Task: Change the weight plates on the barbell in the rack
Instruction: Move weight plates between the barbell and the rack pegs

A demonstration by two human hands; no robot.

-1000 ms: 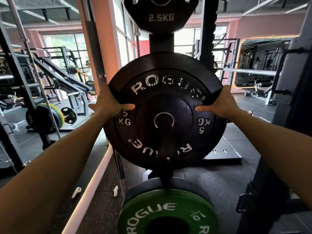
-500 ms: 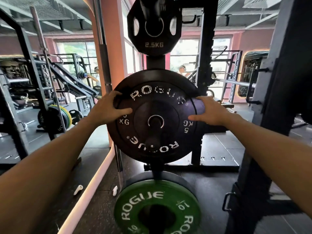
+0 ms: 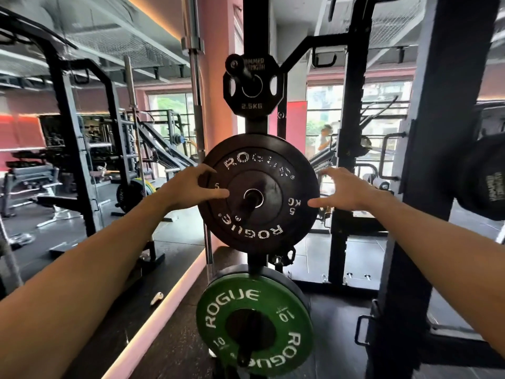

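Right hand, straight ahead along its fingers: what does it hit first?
Probably the right rim of the black 5 kg Rogue plate on its storage peg. The right hand is open, fingers spread and pointing left-forward at that edge, apparently just off it. Depth is unclear, so the fingers could pass behind the rim.

Between the left hand and right hand, the black plate reads "ROGUE" twice and "5 KG". Above them, the small plate shows "2.5KG" — its upper lettering is blurred. Below, the green plate says "ROGUE" and "10" — each twice.
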